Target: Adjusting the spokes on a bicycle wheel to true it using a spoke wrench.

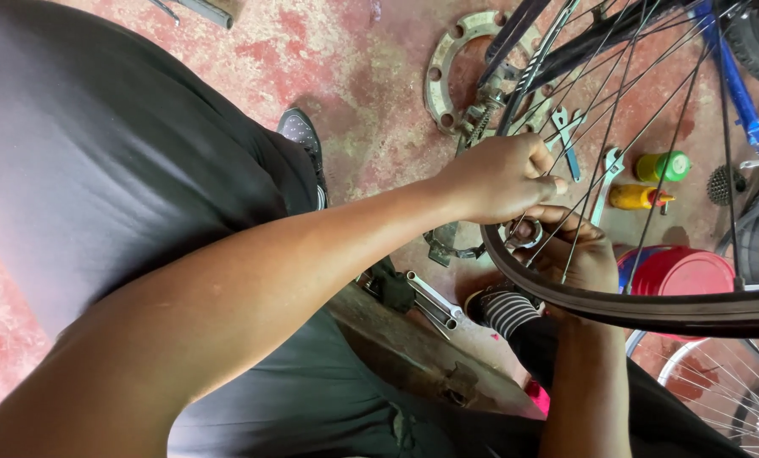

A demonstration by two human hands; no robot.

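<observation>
Between the two hands, a small metal part at the spokes is mostly hidden by fingers. The left hand (498,178) curls over the black bicycle wheel (651,309), fingertips pinching at the spokes; the right hand (576,254) cups underneath, fingers bent. The rim arcs rightward from the hands, cut off at the frame edge, its thin silver spokes fanning upward.

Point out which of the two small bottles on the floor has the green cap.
The farther small bottle, seen through the wheel's spokes: yellow-green body, green cap. The bottle just below it in the picture is orange-yellow with a red tip.
</observation>
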